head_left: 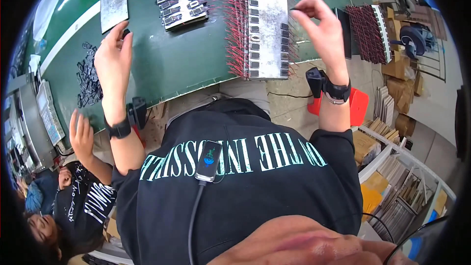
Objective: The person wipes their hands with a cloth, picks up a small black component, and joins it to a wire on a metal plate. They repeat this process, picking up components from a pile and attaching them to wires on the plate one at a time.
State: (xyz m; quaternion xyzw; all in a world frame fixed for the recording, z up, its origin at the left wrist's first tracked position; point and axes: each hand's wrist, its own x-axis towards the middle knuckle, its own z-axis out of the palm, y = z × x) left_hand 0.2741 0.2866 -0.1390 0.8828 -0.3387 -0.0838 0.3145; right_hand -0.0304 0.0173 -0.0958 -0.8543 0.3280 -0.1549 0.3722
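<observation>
My left hand (114,56) is closed in a pinch, with a small black part (126,33) between thumb and index finger. It is above the green table, beside a loose pile of small black rectangular parts (90,81). My right hand (321,27) is raised at the right edge of a pale board (270,34). Its thumb and index finger pinch a small dark thing (293,9) whose kind is too small to tell. Small black rectangular parts line the board's left edge and part of its right edge. Thin red wires (235,34) stick out in a dense row on its left.
A second loaded board (184,17) and a bare grey board (115,0) lie farther back on the green table (157,66). More red-wired parts (365,34) stand at the right. A co-worker's hand (82,135) is at the left. A red stool (358,108) stands below the table edge.
</observation>
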